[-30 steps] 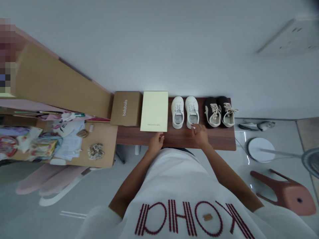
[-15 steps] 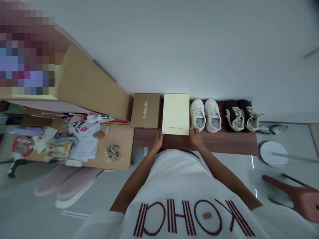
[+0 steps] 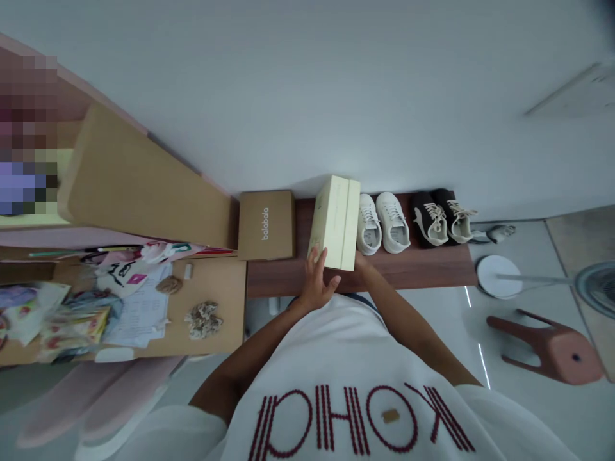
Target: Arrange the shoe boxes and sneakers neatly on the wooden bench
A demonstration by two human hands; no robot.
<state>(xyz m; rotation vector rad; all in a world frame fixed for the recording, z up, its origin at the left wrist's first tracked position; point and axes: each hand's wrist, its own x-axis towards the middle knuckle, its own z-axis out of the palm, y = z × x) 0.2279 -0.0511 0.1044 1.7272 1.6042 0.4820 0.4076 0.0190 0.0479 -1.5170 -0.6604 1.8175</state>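
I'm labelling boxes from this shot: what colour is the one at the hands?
Pale yellow; the box shows best in the head view.

A lived-in room, most likely in a home
White sneakers [image 3: 394, 218] and dark sneakers [image 3: 427, 218] sit paired on a narrow wooden bench [image 3: 427, 269] along a plain wall [image 3: 336, 96]; beside it, a desk [image 3: 228, 288] carries papers [image 3: 141, 314], small packets [image 3: 79, 326] and a patterned scrunchie [image 3: 205, 320], with a pink-cushioned chair [image 3: 118, 403] at its edge, while a standing fan [image 3: 598, 288] and a plastic stool [image 3: 571, 355] occupy the glossy floor [image 3: 449, 314].
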